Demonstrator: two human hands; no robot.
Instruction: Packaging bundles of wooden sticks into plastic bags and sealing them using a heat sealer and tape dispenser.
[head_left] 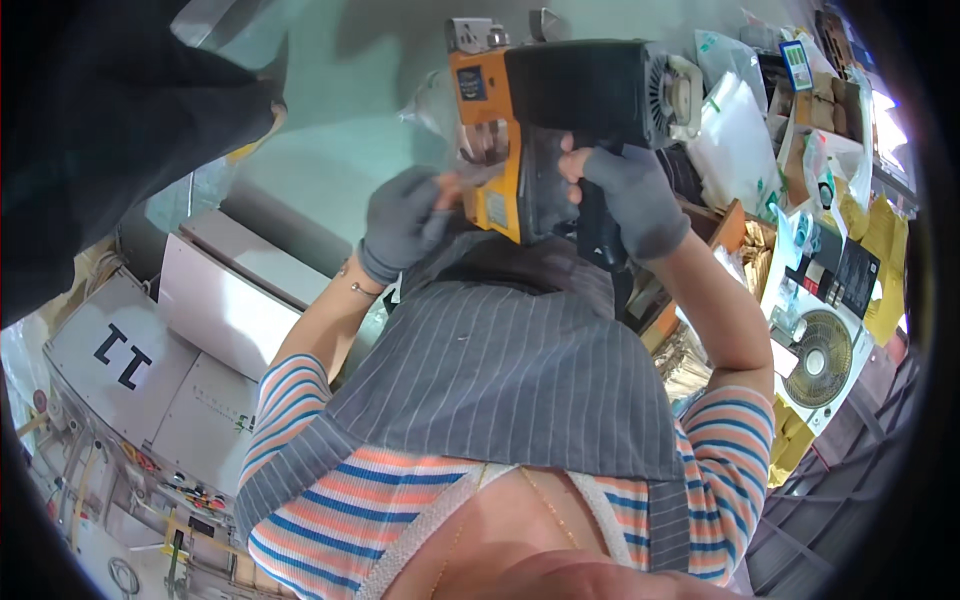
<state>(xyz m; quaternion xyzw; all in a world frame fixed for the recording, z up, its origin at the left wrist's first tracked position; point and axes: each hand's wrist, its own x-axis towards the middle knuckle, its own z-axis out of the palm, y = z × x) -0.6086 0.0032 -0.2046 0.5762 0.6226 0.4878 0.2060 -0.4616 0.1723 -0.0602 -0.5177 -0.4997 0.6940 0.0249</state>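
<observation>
Your thing is the orange-and-black handheld machine [515,120], up ahead of your chest, between your two hands and far of your grey striped apron [500,375]. Right hand [640,200] is the holding one: fingers wrapped around the black handle [597,225], on the machine's near right, bare tips pressed in on its left side. Left hand [403,218] is just left of the orange housing [500,185]: fingers curled, bare tips at its near left edge. Blur there, so can't tell if they pinch something or only touch.

Key relation: from your left hand the machine lies right and a bit far; from your right hand its bulk lies left and far. The black motor casing [575,95] has its long axis running left to right, vented end [672,98] at right, orange part at left. The orange housing itself runs far to near, a metal plate [470,36] at its far end, its near end down by your left fingertips. So right hand is nearer the handle and vent, left hand nearer the orange side; both close in.

Around: pale green surface [340,120] beyond, clear plastic bags [735,140] to the right, white fan [822,355] near right, white cabinet [140,350] near left.
</observation>
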